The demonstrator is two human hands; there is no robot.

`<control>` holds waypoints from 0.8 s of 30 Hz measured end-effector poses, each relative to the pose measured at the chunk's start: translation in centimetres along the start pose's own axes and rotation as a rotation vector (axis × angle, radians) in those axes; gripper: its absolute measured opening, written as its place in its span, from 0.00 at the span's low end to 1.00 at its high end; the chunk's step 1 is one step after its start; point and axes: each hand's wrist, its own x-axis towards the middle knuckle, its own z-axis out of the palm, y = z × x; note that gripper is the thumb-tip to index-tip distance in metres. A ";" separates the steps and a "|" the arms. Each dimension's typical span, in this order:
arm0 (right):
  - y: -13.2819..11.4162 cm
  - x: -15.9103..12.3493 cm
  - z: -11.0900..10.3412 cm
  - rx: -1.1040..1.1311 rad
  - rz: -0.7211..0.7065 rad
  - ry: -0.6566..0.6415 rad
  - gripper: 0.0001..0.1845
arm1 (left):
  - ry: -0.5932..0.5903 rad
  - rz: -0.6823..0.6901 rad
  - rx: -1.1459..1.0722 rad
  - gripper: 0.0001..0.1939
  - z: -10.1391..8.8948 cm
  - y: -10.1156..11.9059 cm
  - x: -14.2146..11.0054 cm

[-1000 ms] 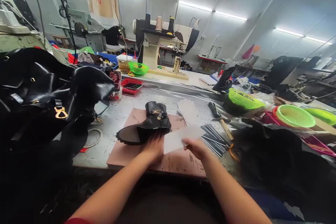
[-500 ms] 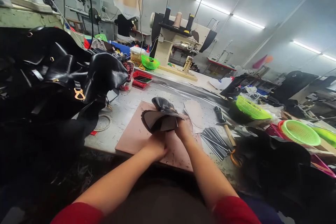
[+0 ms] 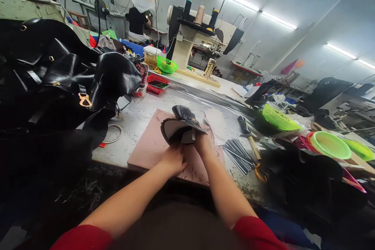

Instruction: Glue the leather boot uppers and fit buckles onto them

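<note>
A black leather shoe upper [image 3: 181, 125] with a gold buckle lies tipped on its side on a pink cutting board [image 3: 152, 144], its pale grey inner side facing me. My left hand [image 3: 172, 160] rests at its near edge, fingers curled against the leather. My right hand [image 3: 202, 142] grips the piece's right side, fingers tucked under it. A pale paper pattern [image 3: 216, 123] lies just right of the piece.
A heap of black leather bags [image 3: 58, 82] fills the left. A hammer [image 3: 249, 136] and dark strips [image 3: 237, 152] lie to the right, with green baskets [image 3: 278, 119] beyond. A sewing machine [image 3: 199, 35] stands behind. A person works far back.
A second ago the piece stood on the board and my right hand held a pale sheet. Now the sheet is out of my hand and both hands hold the piece turned on its side.
</note>
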 end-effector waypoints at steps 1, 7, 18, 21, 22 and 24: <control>0.0 0.0 0.0 0.002 0.013 0.003 0.30 | -0.004 -0.001 0.006 0.25 0.0 0.0 0.0; -0.1 0.2 0.1 0.027 0.086 0.000 0.30 | -0.011 -0.003 0.028 0.25 0.2 -0.2 -0.1; 0.1 0.8 0.6 0.079 0.095 0.002 0.23 | 0.014 -0.005 0.016 0.30 -0.3 1.3 2.9; 0.1 1.1 0.4 0.101 0.056 -0.007 0.21 | 0.075 0.037 -0.054 0.46 0.1 1.4 4.1; -0.1 1.2 0.4 0.112 0.032 -0.012 0.21 | 0.093 0.062 -0.091 0.52 0.3 1.2 4.3; -0.5 1.5 0.5 0.142 -0.018 -0.020 0.20 | 0.114 0.107 -0.154 0.54 0.7 0.9 4.4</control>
